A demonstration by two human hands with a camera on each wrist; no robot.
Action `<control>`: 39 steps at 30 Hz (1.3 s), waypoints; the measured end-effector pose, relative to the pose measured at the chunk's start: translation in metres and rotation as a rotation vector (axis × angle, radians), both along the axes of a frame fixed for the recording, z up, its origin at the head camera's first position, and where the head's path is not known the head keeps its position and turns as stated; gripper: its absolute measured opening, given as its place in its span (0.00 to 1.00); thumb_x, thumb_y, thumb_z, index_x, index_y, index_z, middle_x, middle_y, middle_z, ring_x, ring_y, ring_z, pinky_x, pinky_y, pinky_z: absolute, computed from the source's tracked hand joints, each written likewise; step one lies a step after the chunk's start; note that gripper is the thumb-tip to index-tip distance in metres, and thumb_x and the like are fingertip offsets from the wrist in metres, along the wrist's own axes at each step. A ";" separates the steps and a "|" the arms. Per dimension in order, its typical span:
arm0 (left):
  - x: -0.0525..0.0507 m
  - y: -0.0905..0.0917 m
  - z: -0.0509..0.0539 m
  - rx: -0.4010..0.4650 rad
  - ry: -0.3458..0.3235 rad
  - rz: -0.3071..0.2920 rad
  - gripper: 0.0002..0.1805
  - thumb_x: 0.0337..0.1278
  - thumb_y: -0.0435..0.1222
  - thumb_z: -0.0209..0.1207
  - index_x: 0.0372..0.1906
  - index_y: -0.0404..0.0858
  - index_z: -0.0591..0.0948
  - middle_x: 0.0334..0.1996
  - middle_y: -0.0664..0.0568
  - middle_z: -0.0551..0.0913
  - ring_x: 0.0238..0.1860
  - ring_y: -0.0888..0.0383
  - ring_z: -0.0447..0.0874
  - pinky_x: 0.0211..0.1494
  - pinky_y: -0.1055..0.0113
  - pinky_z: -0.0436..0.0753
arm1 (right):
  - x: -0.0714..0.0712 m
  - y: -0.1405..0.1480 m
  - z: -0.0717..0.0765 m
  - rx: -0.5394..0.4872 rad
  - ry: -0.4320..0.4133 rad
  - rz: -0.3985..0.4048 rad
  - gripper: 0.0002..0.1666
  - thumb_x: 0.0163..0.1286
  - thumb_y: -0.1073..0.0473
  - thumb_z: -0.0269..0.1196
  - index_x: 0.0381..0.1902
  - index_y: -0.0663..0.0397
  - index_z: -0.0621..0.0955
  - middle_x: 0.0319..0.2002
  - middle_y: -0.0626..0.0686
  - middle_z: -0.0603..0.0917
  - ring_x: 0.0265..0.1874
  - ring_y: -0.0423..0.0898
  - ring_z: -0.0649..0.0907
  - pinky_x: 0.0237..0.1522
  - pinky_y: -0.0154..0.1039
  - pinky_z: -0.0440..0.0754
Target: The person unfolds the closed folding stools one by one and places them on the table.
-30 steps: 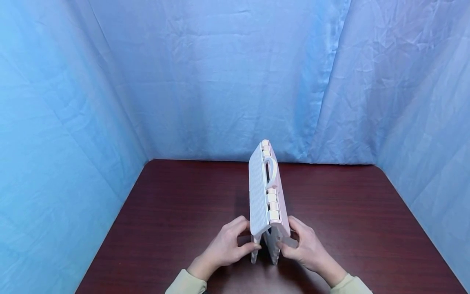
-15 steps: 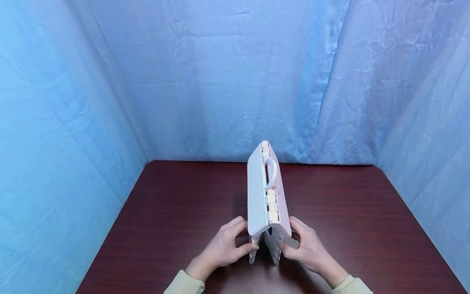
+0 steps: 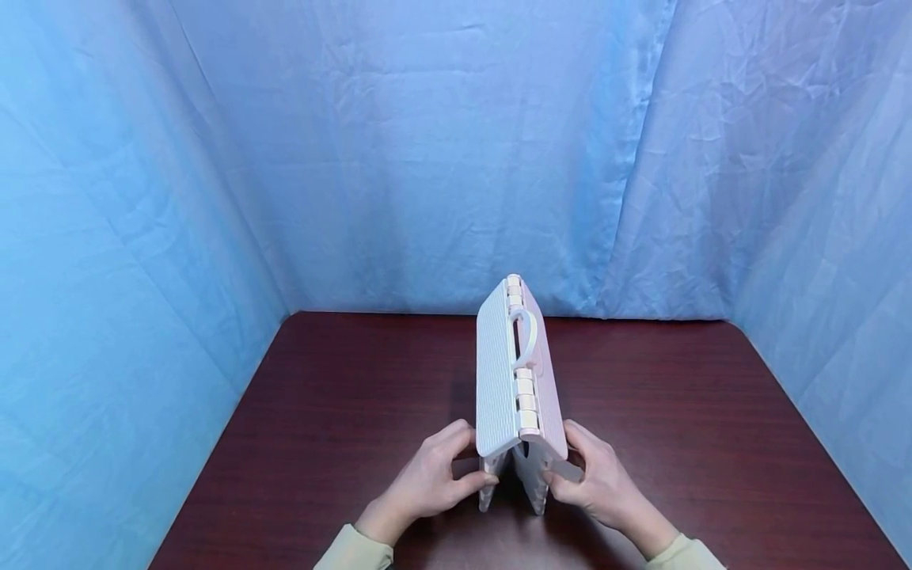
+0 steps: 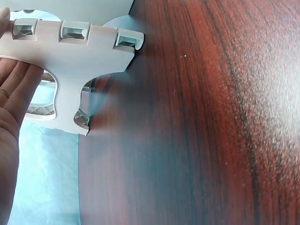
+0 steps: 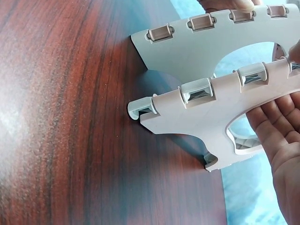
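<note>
Fingers (image 5: 268,125) round ribbed plastic stool (image 3: 499,380)

folding stool (image 3: 496,380) on table (image 3: 342,404), seemingly; curtain (image 3: 456,158) behind both.

Left hand (image 3: 433,476), right hand (image 3: 600,481), both gripping

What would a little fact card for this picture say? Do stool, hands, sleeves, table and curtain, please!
stool: white and pale pink, partly folded, top sloping like a roof
handle: on the top ridge
left hand: holds the left leg
right hand: holds the right leg
sleeves: pale green
table: dark red-brown
curtain: blue, behind and at both sides
</note>
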State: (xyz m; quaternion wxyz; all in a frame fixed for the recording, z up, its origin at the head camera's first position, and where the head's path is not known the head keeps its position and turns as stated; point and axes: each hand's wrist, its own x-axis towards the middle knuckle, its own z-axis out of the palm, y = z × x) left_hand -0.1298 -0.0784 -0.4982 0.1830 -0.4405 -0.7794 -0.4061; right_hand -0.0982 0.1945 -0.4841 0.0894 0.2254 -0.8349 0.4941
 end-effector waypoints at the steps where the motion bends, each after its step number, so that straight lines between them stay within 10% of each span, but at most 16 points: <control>1: 0.000 0.000 0.000 0.000 0.003 -0.001 0.21 0.53 0.42 0.75 0.50 0.43 0.81 0.41 0.58 0.79 0.42 0.64 0.81 0.49 0.75 0.81 | 0.000 0.000 -0.001 0.000 -0.003 -0.001 0.26 0.50 0.69 0.73 0.47 0.46 0.79 0.41 0.42 0.80 0.38 0.34 0.82 0.38 0.38 0.85; 39: -0.002 -0.009 0.002 -0.034 -0.001 0.008 0.24 0.53 0.42 0.75 0.54 0.42 0.80 0.42 0.58 0.80 0.42 0.62 0.81 0.49 0.76 0.80 | 0.000 0.009 -0.004 0.079 0.065 -0.056 0.31 0.47 0.67 0.71 0.52 0.46 0.81 0.44 0.39 0.81 0.39 0.34 0.81 0.41 0.31 0.81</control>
